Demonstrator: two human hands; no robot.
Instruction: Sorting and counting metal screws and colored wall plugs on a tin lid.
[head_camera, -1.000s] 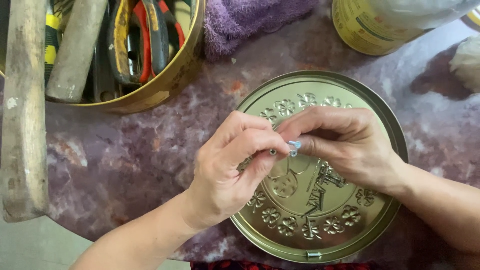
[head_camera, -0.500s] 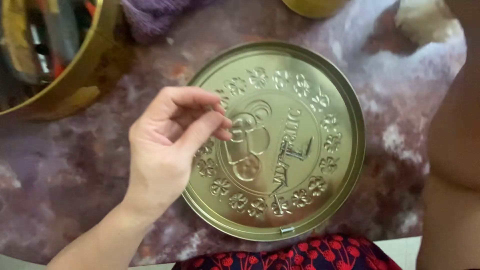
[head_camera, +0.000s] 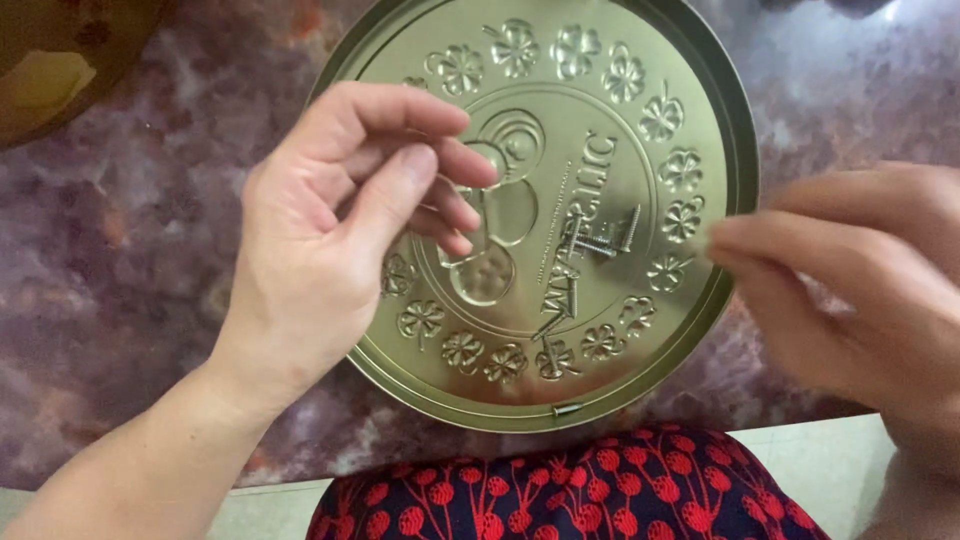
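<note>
Gold-coloured tin lid (head_camera: 640, 60) lies embossed side up on the marbled purple table (head_camera: 130, 290), with two small screws (head_camera: 605, 238) near its 3 o'clock rim. Left hand (head_camera: 330, 250) hovers loosely curled and empty at 9 o'clock; right hand (head_camera: 860, 290) pinches its fingertips, contents unclear. Screws judged light, stiff, prone to rolling; best pinched mid-shank.

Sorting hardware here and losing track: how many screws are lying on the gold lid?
2 screws lie close together on the round gold lid, right of its centre, between the left hand and the right hand. More may be hidden in the curled fingers.
</note>
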